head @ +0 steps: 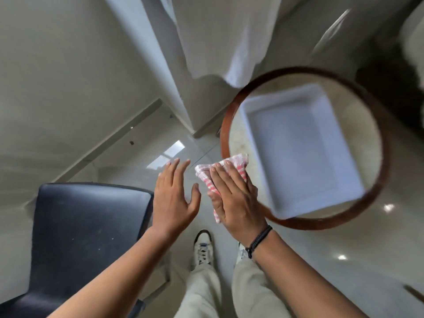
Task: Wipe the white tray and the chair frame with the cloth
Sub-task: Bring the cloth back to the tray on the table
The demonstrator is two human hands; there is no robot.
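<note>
Cloth [229, 167]: woven, red-and-white check. Tray [298, 143]: smooth white plastic, matt. Worktop [238, 138]: pale stone-like surface, polished wooden rim. Chair seat [87, 221]: dark leather-like upholstery. Floor [378, 237]: glossy tile.

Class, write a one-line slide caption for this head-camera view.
Right hand holds checked cloth near white tray; left hand open.

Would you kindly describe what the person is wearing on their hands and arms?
Both forearms are bare, with no sleeves or gloves in view. The left hand wears nothing. The right hand has a dark braided cord bracelet wrapped around its wrist. No rings or watch are visible.
</note>
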